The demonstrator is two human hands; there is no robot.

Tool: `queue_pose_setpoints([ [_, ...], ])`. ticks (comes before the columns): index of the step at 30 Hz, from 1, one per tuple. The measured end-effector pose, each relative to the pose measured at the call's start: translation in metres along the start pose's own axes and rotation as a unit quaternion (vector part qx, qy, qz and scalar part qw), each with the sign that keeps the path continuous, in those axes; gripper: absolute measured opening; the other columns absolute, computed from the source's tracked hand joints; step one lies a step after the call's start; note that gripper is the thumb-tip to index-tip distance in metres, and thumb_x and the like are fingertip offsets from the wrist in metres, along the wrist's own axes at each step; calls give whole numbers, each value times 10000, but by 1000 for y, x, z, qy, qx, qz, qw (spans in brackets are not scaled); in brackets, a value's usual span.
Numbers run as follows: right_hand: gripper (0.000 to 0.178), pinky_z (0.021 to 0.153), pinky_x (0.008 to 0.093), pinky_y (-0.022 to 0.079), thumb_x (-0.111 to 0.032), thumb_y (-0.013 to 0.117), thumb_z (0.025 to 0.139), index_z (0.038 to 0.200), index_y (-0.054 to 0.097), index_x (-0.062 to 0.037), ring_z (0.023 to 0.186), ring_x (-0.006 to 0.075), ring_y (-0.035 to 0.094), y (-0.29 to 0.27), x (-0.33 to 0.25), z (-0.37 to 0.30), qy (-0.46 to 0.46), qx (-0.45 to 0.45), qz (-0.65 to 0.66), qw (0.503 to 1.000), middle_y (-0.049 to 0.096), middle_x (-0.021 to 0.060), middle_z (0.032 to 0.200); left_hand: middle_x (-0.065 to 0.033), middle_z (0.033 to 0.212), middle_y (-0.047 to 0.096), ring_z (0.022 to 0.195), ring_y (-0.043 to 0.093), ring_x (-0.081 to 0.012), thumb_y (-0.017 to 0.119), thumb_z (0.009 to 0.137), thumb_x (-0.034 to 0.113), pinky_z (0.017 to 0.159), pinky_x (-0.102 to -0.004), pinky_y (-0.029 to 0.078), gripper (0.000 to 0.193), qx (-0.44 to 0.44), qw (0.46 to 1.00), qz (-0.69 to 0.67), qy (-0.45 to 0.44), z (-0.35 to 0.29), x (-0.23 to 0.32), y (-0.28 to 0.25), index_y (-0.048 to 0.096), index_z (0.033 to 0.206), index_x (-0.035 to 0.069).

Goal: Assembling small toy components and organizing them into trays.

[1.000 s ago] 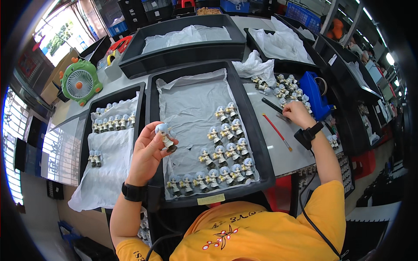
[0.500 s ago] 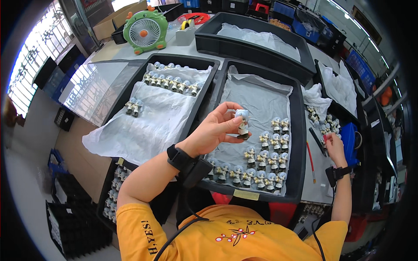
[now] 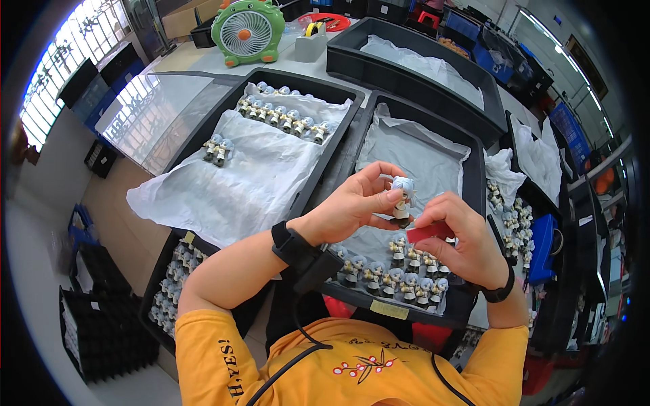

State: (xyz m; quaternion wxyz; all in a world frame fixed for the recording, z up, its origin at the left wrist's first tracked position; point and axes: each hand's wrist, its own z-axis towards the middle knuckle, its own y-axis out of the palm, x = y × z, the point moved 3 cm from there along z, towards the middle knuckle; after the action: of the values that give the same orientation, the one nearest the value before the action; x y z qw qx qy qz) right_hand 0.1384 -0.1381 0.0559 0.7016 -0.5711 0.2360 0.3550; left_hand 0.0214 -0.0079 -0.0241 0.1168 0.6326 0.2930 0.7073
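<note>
- the left hand (image 3: 347, 206) is clamping thumb and fingers around a blue-haired chibi figurine (image 3: 404, 197), holding it nearly upright over the center tray (image 3: 475, 176)!
- the right hand (image 3: 468, 237) is coming in on the other side, thumb and fingers pinching a small red flat-sided piece (image 3: 426, 233) over that same center tray.
- the red piece is sitting close by the figurine's feet; whether they're touching, i cannot tell.
- below both hands, seated figurines (image 3: 374, 275) are lining the near end of the center tray, the right hand hiding some.
- left of the center tray, a paper-lined tray (image 3: 347, 124) is carrying rows of matching figurines (image 3: 279, 117) and a separate pair (image 3: 218, 150).
- right of the center tray, a cluster of figurines (image 3: 518, 229) is crowding beside a blue object (image 3: 543, 252).
- beyond the center tray and off to its left, a green animal-shaped fan (image 3: 248, 34) is standing.
</note>
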Motion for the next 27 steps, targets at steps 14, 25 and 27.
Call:
queue_pose_setpoints([
  [14,121,570,243,478,15,690,735,826,620,-26,663,153,578,9,19,7,-31,94,-49,994,558,60,825,-25,993,480,931,549,-107,594,887,244,742,-289,538,320,16,999,38,15,-2,1,2,438,1132,108],
  [25,155,575,244,479,29,694,719,843,651,-53,673,157,573,12,22,6,-74,124,-86,986,555,46,807,-24,1053,545,973,561,-114,577,898,246,754,-290,540,354,-8,999,33,-3,-1,1,2,408,1180,114],
  [27,157,572,246,479,29,695,717,842,651,-55,672,157,572,14,21,6,-91,121,-67,986,554,46,802,-22,1048,547,969,563,-115,574,899,248,753,-290,540,354,-14,999,38,1,-1,0,3,407,1180,113],
])
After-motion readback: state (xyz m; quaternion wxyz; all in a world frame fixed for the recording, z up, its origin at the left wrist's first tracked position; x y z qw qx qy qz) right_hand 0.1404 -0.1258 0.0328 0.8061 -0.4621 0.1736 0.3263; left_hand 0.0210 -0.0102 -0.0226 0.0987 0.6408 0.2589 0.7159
